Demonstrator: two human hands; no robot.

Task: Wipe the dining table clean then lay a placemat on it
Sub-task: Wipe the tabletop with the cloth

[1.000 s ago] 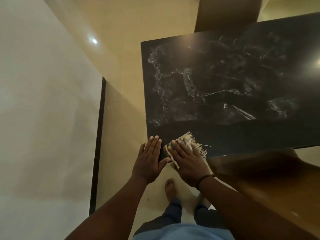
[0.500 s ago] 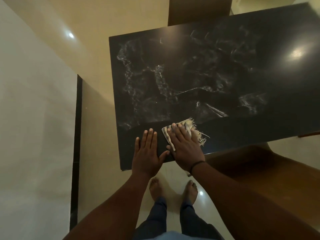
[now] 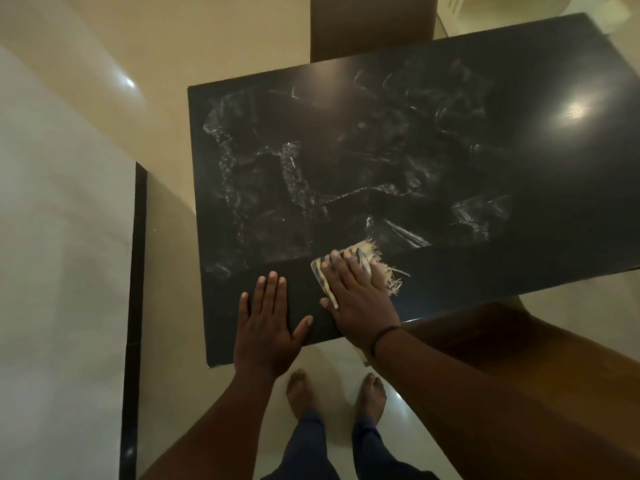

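Observation:
A black glossy dining table [image 3: 519,271] fills the upper right, its top streaked with whitish wet smears. A pale striped cloth with a frayed fringe [image 3: 388,275] lies near the table's near edge. My right hand [image 3: 360,303] presses flat on the cloth, fingers straight. My left hand [image 3: 268,327] rests flat on the bare table just left of it, fingers straight and together, at the near left corner. No placemat is in sight.
A brown chair back [image 3: 374,26] stands at the table's far side. Another brown wooden chair [image 3: 519,344] sits at the near right, partly under my right forearm. A pale wall with a black skirting strip [image 3: 133,306] runs down the left. My bare feet stand on glossy tiles.
The right hand has pushed the cloth a little farther onto the table and to the right. The left hand has slid farther onto the table. The view has shifted, showing more tabletop.

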